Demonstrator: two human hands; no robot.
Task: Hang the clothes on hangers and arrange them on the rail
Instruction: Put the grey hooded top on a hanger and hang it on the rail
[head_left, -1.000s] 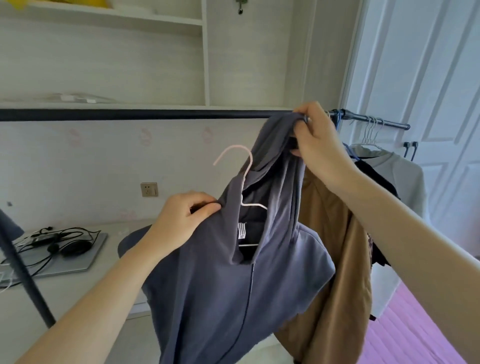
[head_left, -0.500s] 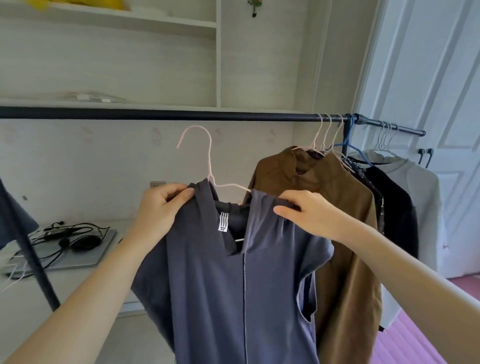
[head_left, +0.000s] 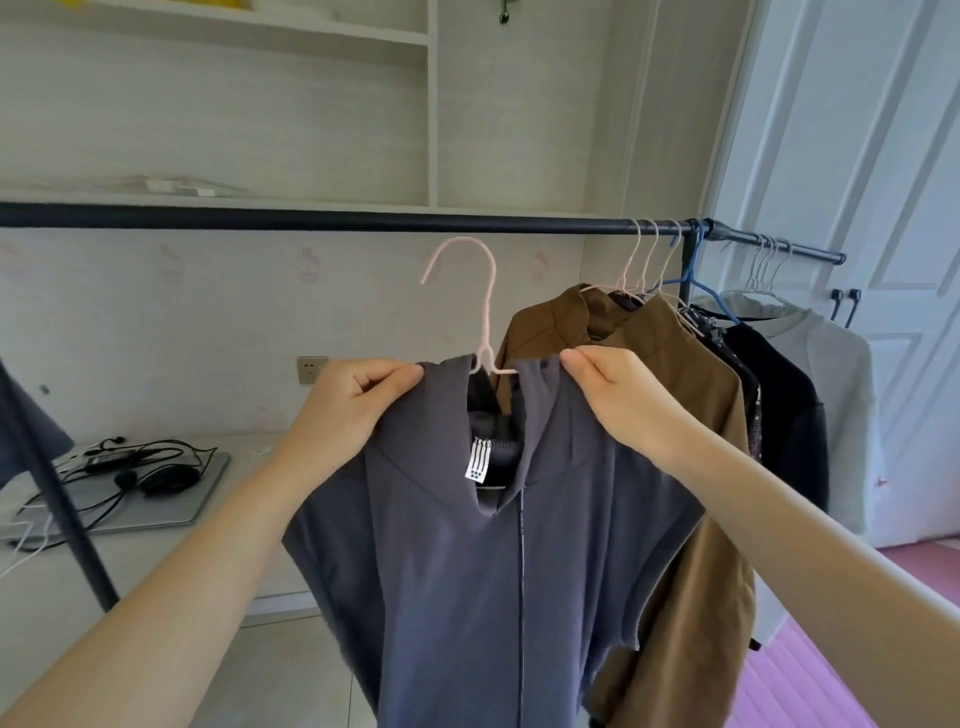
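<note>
A grey zip-up hoodie (head_left: 498, 582) hangs on a pale pink hanger (head_left: 483, 301) whose hook sits free just below the black rail (head_left: 322, 221). My left hand (head_left: 353, 410) pinches the hoodie's left collar edge. My right hand (head_left: 618, 400) pinches the right collar edge. Both hold the garment up in front of me, zip facing me.
On the rail's right end hang a brown jacket (head_left: 670, 415), a black garment (head_left: 779, 415) and a pale grey top (head_left: 836, 395). A black frame leg (head_left: 57, 499) slants at left. A laptop with cables and a mouse (head_left: 140, 483) lies on the desk. A white door (head_left: 883, 156) stands at right.
My right hand came down from the rail to the hoodie's collar. The hoodie now hangs straight on the hanger, raised closer to the rail.
</note>
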